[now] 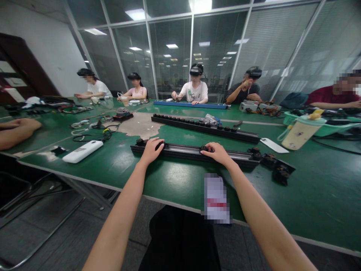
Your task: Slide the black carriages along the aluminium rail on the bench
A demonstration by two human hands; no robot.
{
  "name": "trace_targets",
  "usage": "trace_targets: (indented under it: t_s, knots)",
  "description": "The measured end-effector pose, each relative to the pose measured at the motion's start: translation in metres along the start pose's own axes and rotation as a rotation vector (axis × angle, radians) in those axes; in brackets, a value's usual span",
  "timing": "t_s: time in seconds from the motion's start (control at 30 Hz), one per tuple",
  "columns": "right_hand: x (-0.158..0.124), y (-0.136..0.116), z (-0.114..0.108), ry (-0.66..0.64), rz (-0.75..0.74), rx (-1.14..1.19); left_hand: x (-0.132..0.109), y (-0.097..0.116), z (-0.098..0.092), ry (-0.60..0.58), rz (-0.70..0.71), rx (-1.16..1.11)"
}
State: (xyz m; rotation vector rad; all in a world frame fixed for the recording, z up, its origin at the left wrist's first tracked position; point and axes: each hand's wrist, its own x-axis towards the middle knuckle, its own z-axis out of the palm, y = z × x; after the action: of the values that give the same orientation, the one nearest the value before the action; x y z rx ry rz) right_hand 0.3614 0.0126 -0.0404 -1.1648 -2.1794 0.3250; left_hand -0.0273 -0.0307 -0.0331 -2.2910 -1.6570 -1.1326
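The left grip (153, 149) is partly curled, thumb and fingers around a small black block (160, 144), and the right grip (219, 152) pinches a second block (207, 149) between thumb and fingers. Both sit on a long black rail (183, 154) lying crosswise on the green surface (177, 175) before the person, its channel showing a shiny silver strip (183, 148), with dark pieces (254, 151) at either end

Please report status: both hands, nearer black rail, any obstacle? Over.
Left hand and right hand at dark blocks on nearer black rail. Rail on green table, channel upward. Near right end: loose blocks, clear of hands.
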Motion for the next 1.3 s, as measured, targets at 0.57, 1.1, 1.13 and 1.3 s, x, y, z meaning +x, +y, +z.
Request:
trace_targets:
  t_s: [0.57,1.1,1.13,1.3]
  knots:
    - [-0.0004,-0.0018,0.0002,0.008,0.000,-0.019,0.0004,0.0003,-0.0006,-0.007,-0.007,0.008]
    - [0.0001,-0.0006,0.0010,0.017,-0.007,-0.019,0.0003,-0.0015,0.0004,-0.005,-0.002,0.012]
    - [0.0003,-0.0008,0.0010,0.018,0.002,-0.011,0.0004,-0.0014,0.0003,-0.005,-0.001,0.010]
    - [0.0019,-0.0011,0.0012,0.021,0.047,0.010,0.0008,-0.0009,-0.0001,-0.013,-0.009,0.014]
